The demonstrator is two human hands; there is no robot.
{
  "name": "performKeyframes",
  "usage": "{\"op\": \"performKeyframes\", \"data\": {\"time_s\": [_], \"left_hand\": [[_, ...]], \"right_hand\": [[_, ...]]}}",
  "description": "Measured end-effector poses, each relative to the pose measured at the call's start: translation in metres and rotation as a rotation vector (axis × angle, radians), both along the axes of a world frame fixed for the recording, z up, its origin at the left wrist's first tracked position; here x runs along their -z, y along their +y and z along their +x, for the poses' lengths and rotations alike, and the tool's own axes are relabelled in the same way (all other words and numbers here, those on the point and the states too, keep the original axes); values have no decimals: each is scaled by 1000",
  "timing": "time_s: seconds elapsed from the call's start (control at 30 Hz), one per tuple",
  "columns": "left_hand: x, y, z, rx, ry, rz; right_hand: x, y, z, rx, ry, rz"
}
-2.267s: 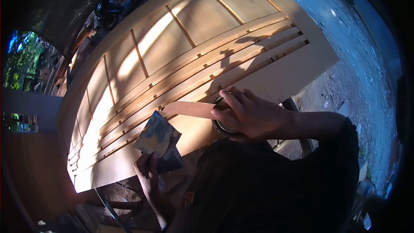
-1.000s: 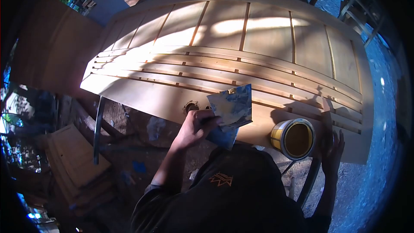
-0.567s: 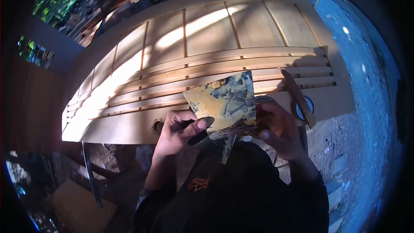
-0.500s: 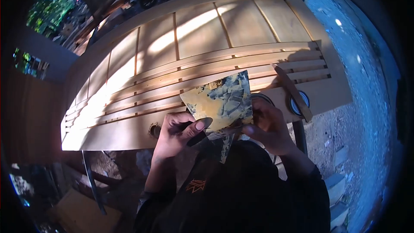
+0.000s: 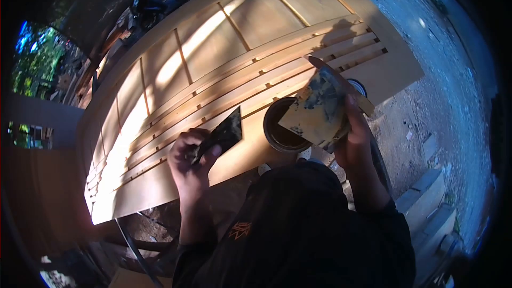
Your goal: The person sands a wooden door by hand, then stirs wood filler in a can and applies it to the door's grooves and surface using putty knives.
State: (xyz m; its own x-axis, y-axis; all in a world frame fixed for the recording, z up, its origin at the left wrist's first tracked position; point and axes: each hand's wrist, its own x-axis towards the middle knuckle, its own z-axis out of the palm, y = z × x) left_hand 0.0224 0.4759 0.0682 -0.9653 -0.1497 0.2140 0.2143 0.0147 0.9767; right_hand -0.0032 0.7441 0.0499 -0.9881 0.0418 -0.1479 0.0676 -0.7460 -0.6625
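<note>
My left hand [image 5: 191,154] pinches a dark, smeared scraper blade [image 5: 224,133] between thumb and fingers, its pointed corner up and to the right. My right hand [image 5: 356,137] grips a flat yellowish plate [image 5: 314,114] with dark filler smeared over its upper part. The plate hangs over an open round tin [image 5: 270,134] and hides part of it; the inside of the tin looks brown. Both hands are above the near edge of a large wooden door panel [image 5: 242,152], apart from each other.
Slats and grooves run along the door panel. Beyond my right hand, a wooden strip [image 5: 367,105] lies across a smaller round tin [image 5: 358,84]. Blocks [image 5: 426,184] sit on the ground at the right. A metal support leg [image 5: 130,245] stands below the panel's left part.
My hands have moved apart: the left has gone left with the dark scraper, the right has lifted the plate up and right. The view has turned, and the open tin shows more fully.
</note>
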Motion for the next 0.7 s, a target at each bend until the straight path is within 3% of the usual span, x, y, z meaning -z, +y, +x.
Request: {"op": "performKeyframes", "data": {"time_s": [0.1,0.17,0.23,0.37,0.43,0.63,0.7], "left_hand": [[-19,17,-3,125,269,-408],[-43,31,-1,291,343,-988],[-49,45,2,486,430,-1316],[-35,62,6,587,608,-1469],[-32,68,6,616,631,-1512],[-23,77,-5,635,699,-1441],[-26,81,-7,653,612,-1436]], "right_hand": [[16,14,11,26,-44,253],[16,7,16,142,-138,115],[17,5,20,181,-169,75],[19,3,25,260,-119,183],[28,5,29,183,-154,314],[31,5,37,99,-111,510],[39,2,42,93,-133,539]]}}
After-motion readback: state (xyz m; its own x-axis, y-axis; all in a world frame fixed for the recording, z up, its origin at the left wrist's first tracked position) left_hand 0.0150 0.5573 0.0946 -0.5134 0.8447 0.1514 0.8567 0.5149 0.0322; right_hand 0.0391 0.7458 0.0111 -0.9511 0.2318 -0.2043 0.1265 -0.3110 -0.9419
